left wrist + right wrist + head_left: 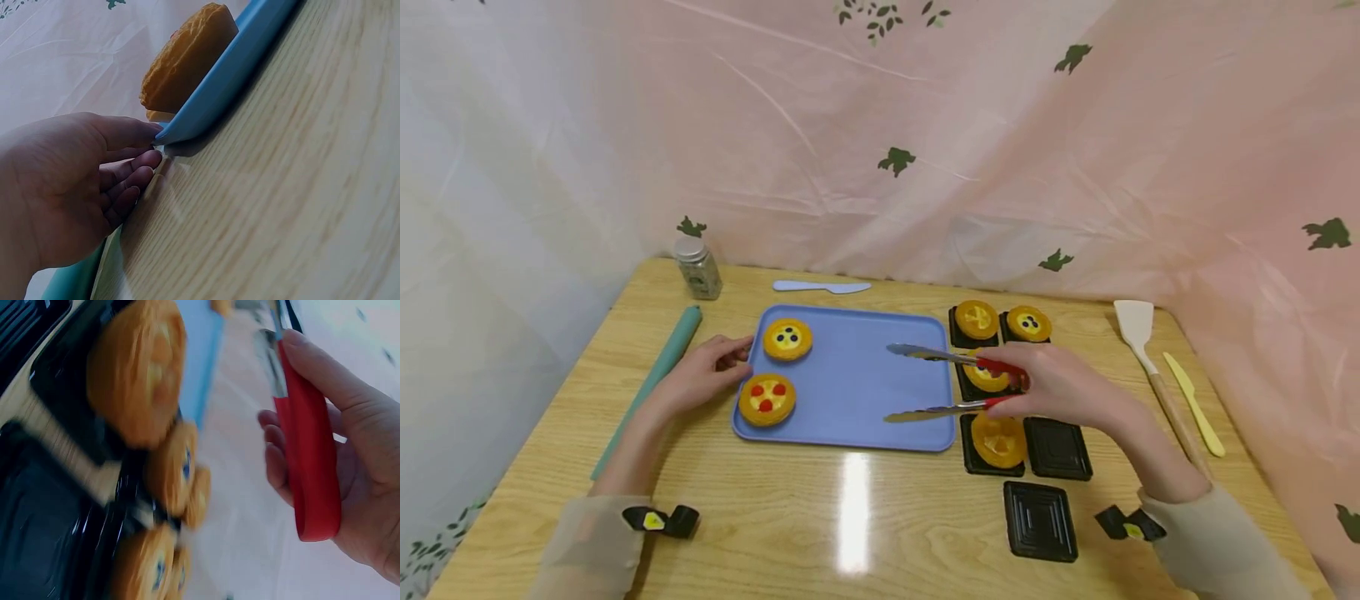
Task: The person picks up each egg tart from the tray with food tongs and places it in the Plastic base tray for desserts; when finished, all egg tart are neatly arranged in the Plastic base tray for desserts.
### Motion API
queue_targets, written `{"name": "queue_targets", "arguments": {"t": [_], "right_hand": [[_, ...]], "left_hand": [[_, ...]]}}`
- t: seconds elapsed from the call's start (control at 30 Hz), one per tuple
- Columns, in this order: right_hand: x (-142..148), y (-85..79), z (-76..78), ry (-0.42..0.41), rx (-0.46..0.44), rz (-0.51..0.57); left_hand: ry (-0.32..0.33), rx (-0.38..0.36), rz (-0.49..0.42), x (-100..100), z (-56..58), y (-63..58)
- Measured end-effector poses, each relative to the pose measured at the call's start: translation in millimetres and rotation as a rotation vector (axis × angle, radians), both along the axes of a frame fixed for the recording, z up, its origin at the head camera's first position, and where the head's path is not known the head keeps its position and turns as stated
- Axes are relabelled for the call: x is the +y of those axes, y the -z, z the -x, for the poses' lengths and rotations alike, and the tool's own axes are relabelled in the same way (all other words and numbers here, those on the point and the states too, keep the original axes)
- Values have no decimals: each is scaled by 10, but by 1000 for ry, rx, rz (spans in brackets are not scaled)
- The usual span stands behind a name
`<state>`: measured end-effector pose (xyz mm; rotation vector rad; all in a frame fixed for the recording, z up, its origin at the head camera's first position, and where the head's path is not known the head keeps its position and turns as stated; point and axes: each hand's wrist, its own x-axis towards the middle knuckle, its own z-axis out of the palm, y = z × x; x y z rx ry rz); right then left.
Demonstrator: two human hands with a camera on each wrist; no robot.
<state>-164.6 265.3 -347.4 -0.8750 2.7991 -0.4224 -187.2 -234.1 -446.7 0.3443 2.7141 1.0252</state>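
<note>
At the left edge of the blue tray [865, 375], my left hand [709, 372] pinches the rim, thumb on the edge and fingers curled beside it, as the left wrist view also shows. Two toy tarts lie on the tray's left side: a blueberry tart [787, 339] and a tart with red toppings [767, 400]. My right hand [1060, 385] holds red-handled metal tongs [925, 412], their arms spread apart over the tray's right part with nothing between. Below the hand, a fruit tart [998, 440] sits on a black square holder. Another blueberry tart [985, 379] is partly hidden by the tongs.
Behind stand a fruit tart [977, 318] and a blueberry tart [1028, 322] on black holders. Two bare black holders [1058, 448] lie nearer. A spatula [1157, 375] and yellow knife [1195, 404] lie right; a teal rolling pin [662, 367], shaker jar [698, 271] and pale knife [820, 287] lie left and behind.
</note>
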Motion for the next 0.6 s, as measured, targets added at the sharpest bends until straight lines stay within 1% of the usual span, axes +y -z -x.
{"name": "queue_targets", "arguments": {"t": [0.07, 0.17, 0.23, 0.37, 0.47, 0.6], "right_hand": [[-241, -6, 88, -47, -9, -19], [-561, 17, 210, -123, -12, -14], [-746, 44, 283, -169, -27, -8], [-1052, 106, 395, -260, -28, -3], [-1225, 159, 456, -296, -24, -12], [-1398, 197, 512, -301, -28, -46]], "left_hand": [[-1, 1, 1, -6, 4, -2], [3, 8, 0, -6, 5, -3], [4, 11, -3, -10, 6, 6], [9, 14, -10, -12, -5, 13], [9, 14, -13, -12, -8, 9], [14, 21, -15, -13, 0, 7]]}}
